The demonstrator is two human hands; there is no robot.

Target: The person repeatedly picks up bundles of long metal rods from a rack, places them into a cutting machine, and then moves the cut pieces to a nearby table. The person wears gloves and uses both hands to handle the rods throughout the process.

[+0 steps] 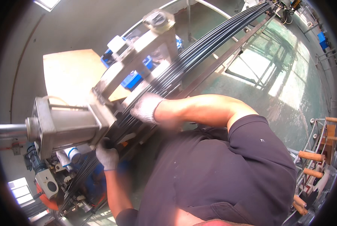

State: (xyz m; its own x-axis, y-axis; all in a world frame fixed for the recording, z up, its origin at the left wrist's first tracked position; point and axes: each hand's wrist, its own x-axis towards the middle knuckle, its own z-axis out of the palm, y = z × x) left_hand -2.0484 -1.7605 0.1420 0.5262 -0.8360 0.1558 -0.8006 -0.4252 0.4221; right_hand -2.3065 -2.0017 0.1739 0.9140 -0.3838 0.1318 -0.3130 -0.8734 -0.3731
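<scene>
A bundle of long, dark, glossy rods (198,56) runs slantwise from the upper right to the lower left, passing under a metal machine frame (129,67). My right hand (146,107), in a pale knitted glove, is closed over the near side of the bundle beside this frame. Further down the bundle, my gloved left hand (107,156) is closed at its edge, with the fingertips dark and partly hidden. Close by on the left stands a large metal cylinder (72,124) with square end plates and a shiny shaft. Motion blurs the frame and right hand somewhat.
A tan board (72,75) and blue bins (132,80) lie behind the frame. A long metal rail (217,69) runs beside the rods. Motor-like machinery (46,180) stands at lower left. A rack with wooden rollers (312,156) is at right.
</scene>
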